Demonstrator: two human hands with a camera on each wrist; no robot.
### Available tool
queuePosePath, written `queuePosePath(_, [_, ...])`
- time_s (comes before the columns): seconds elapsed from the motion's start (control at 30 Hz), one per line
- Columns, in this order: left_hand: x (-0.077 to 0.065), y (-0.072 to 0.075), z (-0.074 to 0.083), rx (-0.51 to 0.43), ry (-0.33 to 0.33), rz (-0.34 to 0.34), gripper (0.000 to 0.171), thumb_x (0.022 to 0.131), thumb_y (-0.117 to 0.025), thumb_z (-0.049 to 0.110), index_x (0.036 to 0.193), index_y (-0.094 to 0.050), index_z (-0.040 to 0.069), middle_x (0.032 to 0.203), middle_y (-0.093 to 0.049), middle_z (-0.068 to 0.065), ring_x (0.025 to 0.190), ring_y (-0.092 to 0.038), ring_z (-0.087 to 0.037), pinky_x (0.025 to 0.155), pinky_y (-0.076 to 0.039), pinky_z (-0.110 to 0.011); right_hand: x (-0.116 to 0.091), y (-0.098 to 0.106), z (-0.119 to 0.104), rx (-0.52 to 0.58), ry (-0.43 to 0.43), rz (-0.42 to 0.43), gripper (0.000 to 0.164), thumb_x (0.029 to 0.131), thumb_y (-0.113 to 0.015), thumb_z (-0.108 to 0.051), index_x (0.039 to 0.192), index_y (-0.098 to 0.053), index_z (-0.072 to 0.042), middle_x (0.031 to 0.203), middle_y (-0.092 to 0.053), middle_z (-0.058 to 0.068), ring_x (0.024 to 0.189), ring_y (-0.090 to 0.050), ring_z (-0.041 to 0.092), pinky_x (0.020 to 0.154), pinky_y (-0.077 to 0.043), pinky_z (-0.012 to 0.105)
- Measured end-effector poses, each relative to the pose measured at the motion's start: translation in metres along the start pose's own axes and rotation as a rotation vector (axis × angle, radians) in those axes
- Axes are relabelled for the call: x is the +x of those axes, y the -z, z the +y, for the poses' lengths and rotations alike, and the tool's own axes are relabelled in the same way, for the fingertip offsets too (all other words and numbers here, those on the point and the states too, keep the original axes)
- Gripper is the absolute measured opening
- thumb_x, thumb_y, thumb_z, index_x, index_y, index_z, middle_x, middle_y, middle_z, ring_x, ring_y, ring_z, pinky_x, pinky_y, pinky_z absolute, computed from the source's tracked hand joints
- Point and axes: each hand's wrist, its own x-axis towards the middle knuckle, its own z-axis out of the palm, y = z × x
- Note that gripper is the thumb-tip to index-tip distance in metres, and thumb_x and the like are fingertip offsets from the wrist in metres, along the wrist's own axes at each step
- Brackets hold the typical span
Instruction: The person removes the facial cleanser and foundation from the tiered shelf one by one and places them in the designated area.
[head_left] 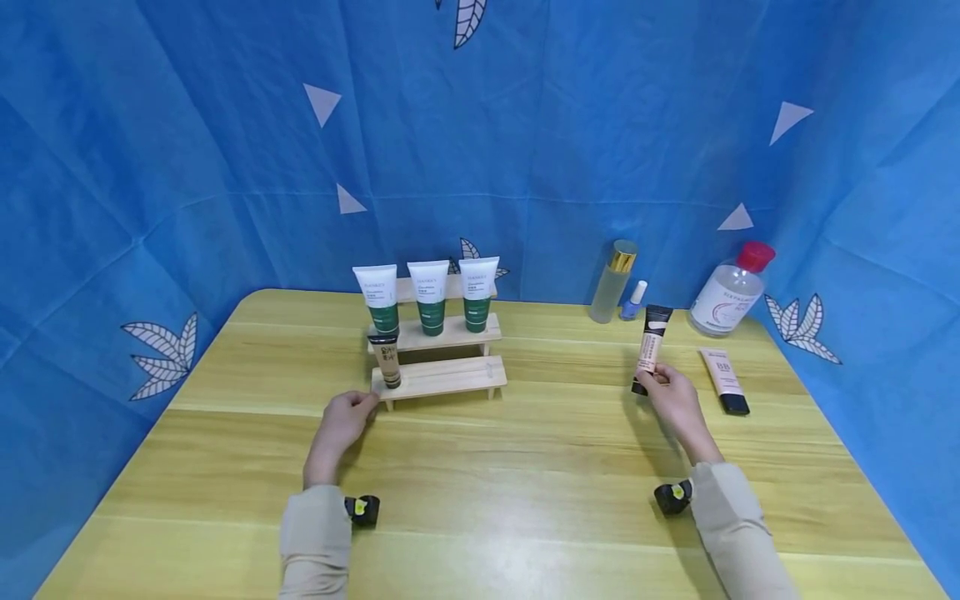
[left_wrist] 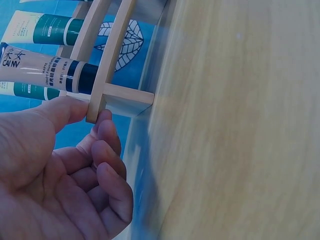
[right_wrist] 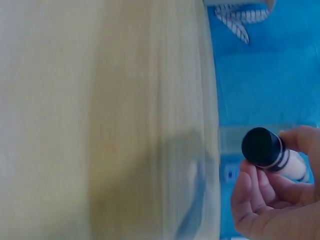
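Observation:
My left hand (head_left: 347, 423) pinches the left end of the lowest step of a small wooden tiered display stand (head_left: 450, 379), thumb above and fingers below in the left wrist view. On that step, close to the thumb, a beige foundation tube (left_wrist: 40, 70) stands on its dark cap. Three white-and-green tubes (head_left: 431, 296) stand in a row on the step behind. Over at the right, my right hand (head_left: 675, 404) holds a pinkish tube (head_left: 649, 350) between thumb and fingers, its black cap (right_wrist: 260, 147) pointing down and its dark crimped end up.
A pink BB cream tube (head_left: 723, 379) lies on the wooden table (head_left: 525, 483) right of my right hand. Farther back stand a gold-capped bottle (head_left: 612, 287), a small nail polish bottle (head_left: 633, 302) and a red-capped clear bottle (head_left: 727, 296). Blue cloth (head_left: 600, 125) hangs behind the table.

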Motion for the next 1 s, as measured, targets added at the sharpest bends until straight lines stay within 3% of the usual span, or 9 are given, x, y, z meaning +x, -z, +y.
queuePosePath(0.13, [0.000, 0.000, 0.002, 0.003, -0.001, 0.000, 0.038, 0.099, -0.046, 0.028, 0.099, -0.062, -0.006, 0.083, -0.056, -0.009, 0.066, -0.040, -0.016, 0.059, -0.033, -0.029, 0.004, 0.015, 0.011, -0.045, -0.052, -0.074, 0.060, 0.099, -0.043, -0.038, 0.135, -0.042, 0.010, 0.118, -0.056, 0.026, 0.088, -0.058, 0.022, 0.066, -0.044, 0.026])
queuePosePath(0.37, [0.000, 0.001, 0.003, 0.003, -0.001, 0.000, 0.037, 0.099, -0.046, 0.028, 0.099, -0.062, -0.006, 0.082, -0.056, -0.008, 0.065, -0.039, -0.015, 0.059, -0.033, -0.029, 0.006, 0.029, 0.027, -0.130, -0.088, -0.111, 0.053, 0.097, -0.045, -0.037, 0.119, -0.052, 0.011, 0.085, -0.057, 0.011, 0.071, -0.050, 0.017, 0.061, -0.041, 0.029])
queuePosePath(0.77, [-0.003, 0.000, -0.001, -0.012, 0.025, -0.022, 0.038, 0.100, -0.045, 0.030, 0.100, -0.062, -0.005, 0.087, -0.057, -0.010, 0.067, -0.041, -0.016, 0.060, -0.034, -0.030, 0.005, 0.030, 0.036, -0.163, -0.054, -0.128, 0.054, 0.096, -0.051, -0.034, 0.120, -0.053, 0.013, 0.099, -0.060, 0.020, 0.073, -0.053, 0.018, 0.061, -0.043, 0.029])
queuePosePath(1.0, [-0.003, 0.002, 0.002, -0.023, 0.023, -0.021, 0.038, 0.099, -0.046, 0.029, 0.098, -0.061, -0.005, 0.093, -0.059, -0.014, 0.069, -0.041, -0.016, 0.061, -0.034, -0.029, 0.007, 0.034, 0.037, -0.149, -0.074, -0.132, 0.057, 0.095, -0.053, -0.036, 0.126, -0.050, 0.012, 0.118, -0.054, 0.029, 0.079, -0.057, 0.019, 0.063, -0.046, 0.028])
